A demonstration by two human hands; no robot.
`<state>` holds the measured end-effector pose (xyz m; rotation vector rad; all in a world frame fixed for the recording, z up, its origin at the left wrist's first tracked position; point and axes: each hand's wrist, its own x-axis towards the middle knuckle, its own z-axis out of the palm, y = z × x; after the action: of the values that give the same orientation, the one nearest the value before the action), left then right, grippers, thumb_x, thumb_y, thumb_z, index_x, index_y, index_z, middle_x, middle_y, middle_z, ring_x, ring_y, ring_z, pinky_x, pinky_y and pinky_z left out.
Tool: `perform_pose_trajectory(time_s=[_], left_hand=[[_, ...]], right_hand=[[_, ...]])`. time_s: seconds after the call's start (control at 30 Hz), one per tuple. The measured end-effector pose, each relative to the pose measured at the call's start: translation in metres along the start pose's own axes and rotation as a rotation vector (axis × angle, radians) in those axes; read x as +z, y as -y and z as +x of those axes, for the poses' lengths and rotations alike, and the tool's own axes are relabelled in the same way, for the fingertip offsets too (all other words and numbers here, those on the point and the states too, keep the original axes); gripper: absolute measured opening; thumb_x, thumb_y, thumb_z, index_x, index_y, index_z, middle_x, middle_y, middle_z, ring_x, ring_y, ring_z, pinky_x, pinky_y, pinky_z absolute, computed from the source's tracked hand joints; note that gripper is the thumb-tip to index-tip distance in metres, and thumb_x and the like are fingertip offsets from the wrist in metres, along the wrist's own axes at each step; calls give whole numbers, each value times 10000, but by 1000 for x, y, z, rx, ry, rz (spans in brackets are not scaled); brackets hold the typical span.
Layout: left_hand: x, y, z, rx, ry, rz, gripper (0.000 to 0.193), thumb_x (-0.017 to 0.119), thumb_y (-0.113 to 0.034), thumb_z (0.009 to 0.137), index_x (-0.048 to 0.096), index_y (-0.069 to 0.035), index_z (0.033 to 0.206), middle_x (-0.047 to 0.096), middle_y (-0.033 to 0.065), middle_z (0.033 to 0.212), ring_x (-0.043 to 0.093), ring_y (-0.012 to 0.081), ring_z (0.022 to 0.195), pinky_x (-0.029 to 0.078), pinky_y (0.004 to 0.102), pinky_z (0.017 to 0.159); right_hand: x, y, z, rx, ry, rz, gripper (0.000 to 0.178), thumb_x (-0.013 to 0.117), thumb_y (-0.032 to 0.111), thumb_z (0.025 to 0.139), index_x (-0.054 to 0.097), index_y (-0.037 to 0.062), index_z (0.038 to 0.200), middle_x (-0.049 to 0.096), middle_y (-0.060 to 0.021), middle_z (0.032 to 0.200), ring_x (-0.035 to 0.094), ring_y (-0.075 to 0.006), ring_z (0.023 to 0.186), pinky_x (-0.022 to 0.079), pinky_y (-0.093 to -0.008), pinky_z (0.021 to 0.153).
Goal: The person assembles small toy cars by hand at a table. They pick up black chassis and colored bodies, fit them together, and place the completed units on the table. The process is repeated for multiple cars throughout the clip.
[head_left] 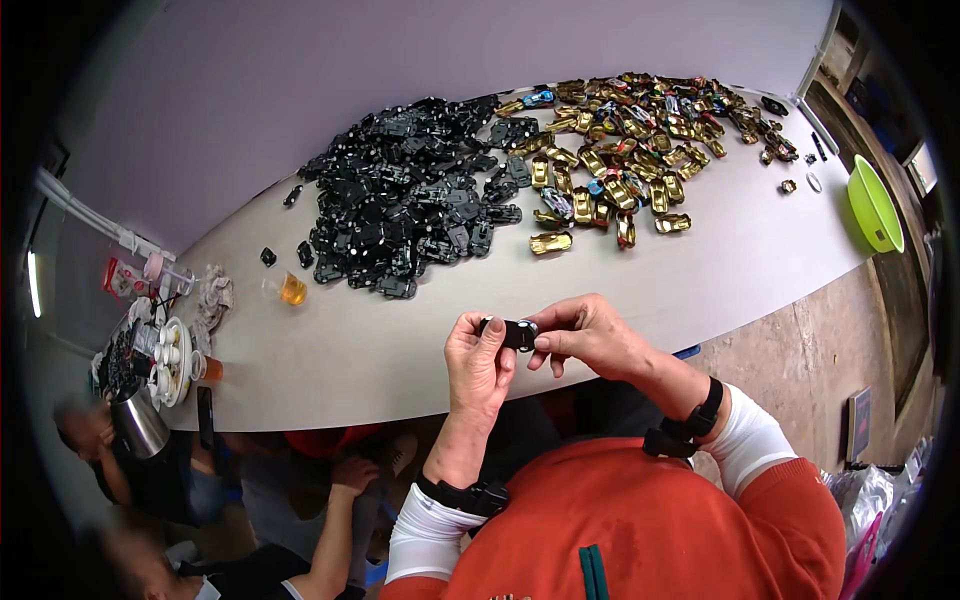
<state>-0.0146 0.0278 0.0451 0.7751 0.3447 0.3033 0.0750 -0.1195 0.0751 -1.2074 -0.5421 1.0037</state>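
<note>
1. Since the view looks down past me, the nearest stuff is my orange-red sweater point(650, 520), the white sleeves point(750, 440) and a black strap on each wrist.
2. My left hand point(476, 362) is pinched narrow, thumb on top, around the left end of a black toy car piece point(519, 335). My right hand point(592, 333) has thumb and fingertips closed in on the other end, by a pale wheel. Both are on it, so neither is really nearer.
3. That piece sits right between my hands, over the near part of the table point(400, 340), long axis pretty much left to right, hand to hand. Can't tell if anything's tucked under my right fingers, sorry.
4. Off to the left there's a phone point(205, 415) at the table edge, and a bit farther out a cup of amber drink point(292, 289).
5. Past my hands, the heap of black toy car parts point(400, 200) lies ahead and left, nearer my left hand. Gold toy cars point(620, 190) spread out ahead of my right, with some touching the black ones.
6. Way over right, a lime-green plastic bowl point(876, 205) stands by the table's edge.
</note>
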Motion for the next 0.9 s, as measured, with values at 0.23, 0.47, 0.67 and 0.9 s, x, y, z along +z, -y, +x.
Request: perform_pose_trajectory(time_s=[0.23, 0.47, 0.67, 0.9], left_hand=[[4, -2, 0, 37, -24, 56, 264, 670, -145, 802, 419, -63, 816, 512, 42, 645, 435, 78, 394, 292, 181, 291], [15, -3, 4, 291, -102, 317, 261, 656, -74, 805, 395, -64, 802, 496, 29, 623, 412, 62, 380, 284, 188, 290], [-6, -5, 16, -103, -108, -14, 219, 638, -169, 830, 449, -81, 762, 533, 64, 638, 392, 65, 373, 253, 169, 282], [-22, 1, 20, -335, -14, -101, 245, 572, -285, 870, 506, -59, 801, 461, 14, 514, 341, 62, 338, 250, 161, 280]], right_hand=[[11, 3, 0, -31, -67, -64, 193, 515, 19, 866, 553, -90, 1021, 621, -137, 840, 649, -193, 729, 555, -270, 557], [19, -11, 12, -88, -143, -120, 242, 434, 4, 890, 491, -91, 1105, 590, -132, 876, 634, -180, 741, 556, -267, 571], [15, -8, 6, -87, -24, 10, 288, 468, 7, 885, 495, -61, 1163, 589, -118, 984, 606, -160, 836, 549, -266, 620], [16, -21, 9, -131, -108, 30, 249, 537, 25, 863, 552, -55, 1098, 622, -86, 847, 608, -132, 750, 532, -241, 562]])
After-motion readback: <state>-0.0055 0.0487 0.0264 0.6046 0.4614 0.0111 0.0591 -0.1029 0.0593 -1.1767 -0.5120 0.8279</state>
